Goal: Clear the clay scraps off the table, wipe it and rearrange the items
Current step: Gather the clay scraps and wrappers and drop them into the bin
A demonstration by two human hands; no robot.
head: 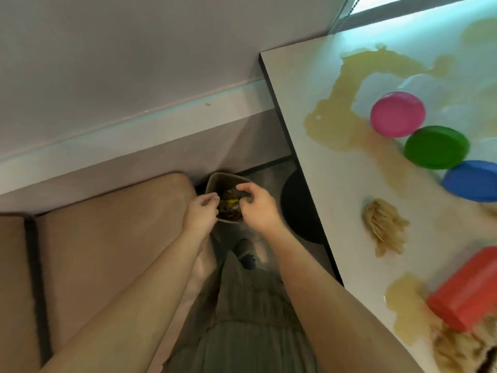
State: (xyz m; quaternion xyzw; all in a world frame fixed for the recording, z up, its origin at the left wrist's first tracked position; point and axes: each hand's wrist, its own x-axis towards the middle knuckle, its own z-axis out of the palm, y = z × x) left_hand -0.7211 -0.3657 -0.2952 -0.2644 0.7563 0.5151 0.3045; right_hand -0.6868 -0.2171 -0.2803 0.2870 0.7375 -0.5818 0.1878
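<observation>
Both arms reach down over the floor. The left hand (201, 211) sits at the bin's (215, 181) 9 o'clock rim with its fingers curled; whether they clamp the rim cannot be told. The right hand (258, 208) hangs over the bin from 3 o'clock, fingers bent down onto the dark and yellow scraps inside, and it is unclear if they pinch any. So scraps are going in, but clearing looks only part done.

Over on the bench (309, 84), at 5 o'clock, a beige clay heap (454, 348) lies against a red tub (468, 289). Further up, at 3 o'clock, a loose clay clump (384, 227) waits alone. Beyond it, blue (473, 181), green (437, 146) and pink (397, 114) lids run in a touching row. A yellowish smear (336, 114) spreads toward 1 o'clock. Wiping and rearranging appear not yet begun.
</observation>
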